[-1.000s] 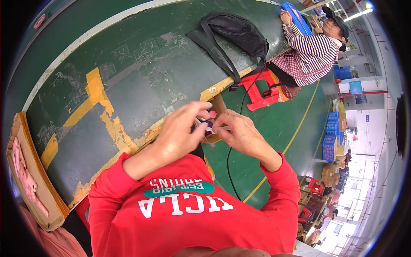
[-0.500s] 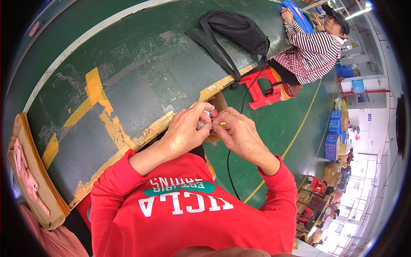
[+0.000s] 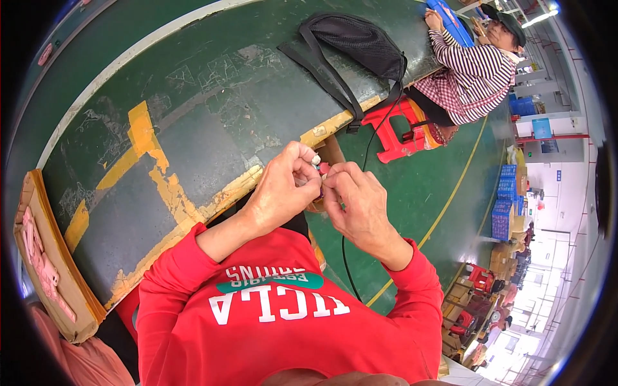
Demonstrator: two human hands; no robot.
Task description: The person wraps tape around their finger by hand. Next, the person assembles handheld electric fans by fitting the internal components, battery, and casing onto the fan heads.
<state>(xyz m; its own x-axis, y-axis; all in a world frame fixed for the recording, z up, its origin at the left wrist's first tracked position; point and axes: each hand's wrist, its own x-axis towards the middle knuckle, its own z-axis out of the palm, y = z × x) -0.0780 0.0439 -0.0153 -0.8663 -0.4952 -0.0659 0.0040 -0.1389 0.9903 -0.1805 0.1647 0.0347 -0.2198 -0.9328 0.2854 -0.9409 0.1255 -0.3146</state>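
from my end, i have the left hand curled nearly closed, thumb against forefinger, with hold of a small pinkish-red piece at its fingertips. that piece sits in the narrow gap between the two hands, and a small white bit shows just beside it, at the tip of the left forefinger. the right hand meets it from the other side, fingers bent and thumb tucked in close; i cannot tell what, if anything, that pinch has hold of.

part of a brown cardboard box shows just beyond the fingertips. left of the left hand i see the dark green table, worn yellow tape along its near edge, and well apart from that hand, farther left, a cardboard tray bearing pink pieces. ahead of both hands lies a black bag. ahead and right of the right hand are a red stool and a seated person in stripes. a black cable passes beneath the right hand.
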